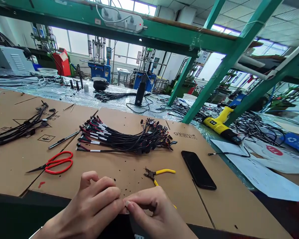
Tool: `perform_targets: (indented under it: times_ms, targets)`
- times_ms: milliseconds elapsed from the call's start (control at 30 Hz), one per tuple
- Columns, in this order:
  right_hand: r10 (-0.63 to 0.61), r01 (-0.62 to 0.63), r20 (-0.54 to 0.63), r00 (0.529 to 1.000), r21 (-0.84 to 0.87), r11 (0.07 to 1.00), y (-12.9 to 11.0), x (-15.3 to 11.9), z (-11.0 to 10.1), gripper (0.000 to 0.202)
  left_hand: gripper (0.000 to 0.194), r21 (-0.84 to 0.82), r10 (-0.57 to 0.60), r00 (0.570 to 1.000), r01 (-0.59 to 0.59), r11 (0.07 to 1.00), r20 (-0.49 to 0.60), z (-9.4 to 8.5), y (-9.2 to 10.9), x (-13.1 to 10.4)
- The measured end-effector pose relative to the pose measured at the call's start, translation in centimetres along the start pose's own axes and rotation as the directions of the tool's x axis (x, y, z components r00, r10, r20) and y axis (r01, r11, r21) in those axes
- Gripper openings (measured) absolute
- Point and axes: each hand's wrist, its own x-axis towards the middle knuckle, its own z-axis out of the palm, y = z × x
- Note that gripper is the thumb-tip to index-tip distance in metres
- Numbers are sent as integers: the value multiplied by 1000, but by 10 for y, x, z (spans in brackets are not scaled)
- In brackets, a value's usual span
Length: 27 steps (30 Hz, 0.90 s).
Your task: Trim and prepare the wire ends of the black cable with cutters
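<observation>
At the near edge of the cardboard-covered bench, my left hand [97,204] and my right hand [156,207] meet with their fingertips pinched together. Whatever lies between the fingers is too small and too covered to make out. Just beyond my right hand are diagonal cutters [161,171] with yellow handles, partly hidden behind it. Red-handled scissors [59,162] lie to the left. Farther back rests a bundle of black cables [122,139] with white labels and small connectors at the ends.
A black phone [198,170] lies to the right on the cardboard [174,199]. A utility knife [64,140] and more black cables [22,127] are at left. A yellow heat gun [221,127] sits by green posts [214,69], near white paper sheets [259,172].
</observation>
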Motion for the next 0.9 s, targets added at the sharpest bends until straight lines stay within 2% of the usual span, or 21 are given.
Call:
perform_targets:
  times_ms: [100, 200, 300, 500, 600, 700, 767, 833, 867, 900]
  targets:
    - [-111, 107, -12, 994, -190, 976, -4, 1, -1, 33, 15, 29, -39, 999, 38, 999, 37, -2, 0, 3]
    - [-176, 168, -7, 984, -268, 949, -4, 1, -2, 31, 14, -3, -60, 998, 60, 998, -31, -2, 0, 4]
    - [-191, 174, -41, 981, -259, 950, -4, 1, -1, 29, 14, 8, -62, 996, 63, 998, -62, -3, 1, 5]
    - [-204, 159, -179, 962, -239, 958, -2, 6, 9, 25, 18, 153, 1, 1000, 1, 988, -7, -7, 7, 7]
    - [-267, 179, -273, 924, -308, 934, -2, 8, 10, 24, 19, 205, 62, 996, -48, 978, -59, -7, 7, 8]
    - [-187, 129, -360, 914, -179, 975, -4, 7, 6, 27, 21, 190, 99, 988, -75, 979, -121, -4, 2, 4]
    - [-68, 62, -342, 937, -29, 998, -6, 6, 3, 32, 22, 114, 45, 986, -26, 993, -163, -1, -2, 0]
    - [24, 6, -295, 955, 101, 995, -8, 5, 1, 36, 12, -14, -128, 964, 129, 992, -233, 4, -4, -4]
    - [62, -17, -275, 959, 165, 986, -8, 5, 0, 37, 1, -124, -259, 929, 233, 964, -266, 7, -4, -5]
    - [92, -33, -254, 963, 228, 973, -9, 5, 0, 38, 17, -271, -400, 878, 331, 904, -263, 10, -2, -5]
